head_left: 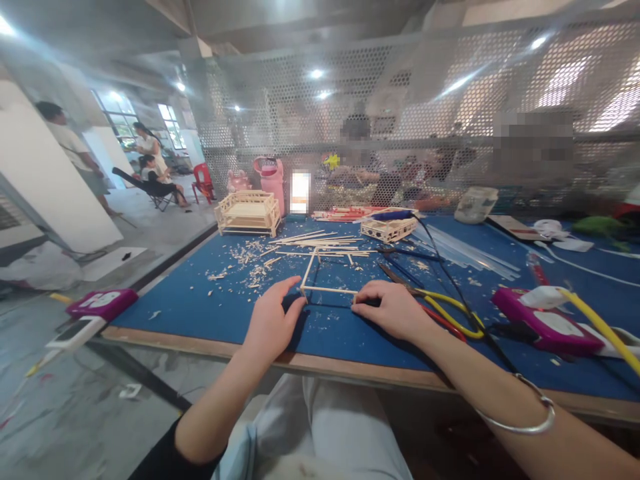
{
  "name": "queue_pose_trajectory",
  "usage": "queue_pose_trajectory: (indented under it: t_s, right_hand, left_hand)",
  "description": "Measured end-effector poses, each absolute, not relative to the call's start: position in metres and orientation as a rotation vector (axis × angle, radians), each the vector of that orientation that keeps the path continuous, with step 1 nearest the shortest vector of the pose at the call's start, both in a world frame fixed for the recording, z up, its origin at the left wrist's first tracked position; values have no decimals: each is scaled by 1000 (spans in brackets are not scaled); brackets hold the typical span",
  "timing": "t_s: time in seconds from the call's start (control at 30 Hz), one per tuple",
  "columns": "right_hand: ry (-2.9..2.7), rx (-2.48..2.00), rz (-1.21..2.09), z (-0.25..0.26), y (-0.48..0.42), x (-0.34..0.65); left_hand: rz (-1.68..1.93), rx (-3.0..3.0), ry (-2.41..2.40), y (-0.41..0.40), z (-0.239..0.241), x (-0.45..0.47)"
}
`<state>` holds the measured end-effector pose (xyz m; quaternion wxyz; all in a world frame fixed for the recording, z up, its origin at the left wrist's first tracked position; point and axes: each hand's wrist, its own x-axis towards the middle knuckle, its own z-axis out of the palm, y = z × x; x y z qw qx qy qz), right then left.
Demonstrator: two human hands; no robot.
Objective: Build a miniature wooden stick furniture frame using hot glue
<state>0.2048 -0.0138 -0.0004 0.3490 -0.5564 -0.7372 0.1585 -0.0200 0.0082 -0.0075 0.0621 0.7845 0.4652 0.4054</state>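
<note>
On the blue tabletop in front of me stands a small, partly joined frame of thin wooden sticks. One stick runs crosswise between my hands and another goes back from its left corner. My left hand has thumb and index finger at that left corner, closing around it from either side. At the crosswise stick's right end, my right hand pinches a short upright piece between thumb and fingers. The fingertips hide part of this end. Several loose wooden sticks lie just behind the frame.
A finished-looking slatted wooden model stands at the back left, a smaller one farther right. Pliers with yellow and red handles, a blue corded tool, clear rods and a purple power strip lie right. Wood scraps litter the table.
</note>
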Motion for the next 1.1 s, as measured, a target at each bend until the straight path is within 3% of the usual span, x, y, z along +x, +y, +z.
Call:
queue_pose_trajectory:
  t_s: [0.27,0.57,0.77,0.93,1.1]
  right_hand:
    - [-1861,-1483,423,-2,-12,207]
    - [-1728,-1433,419,-5,-12,204]
    - [-1393,-1359,205,1,-10,214]
    - [-1174,-1250,-10,17,-5,222]
    - [-1417,-1436,-36,42,13,237]
  left_hand:
    - [1102,2403,1419,10,-6,-15]
    - [1393,2637,1250,9,5,-4]
    - [1470,2453,1354,31,32,-13]
    - [1202,2353,1548,80,58,-20]
    - [906,2402,1619,124,67,-7]
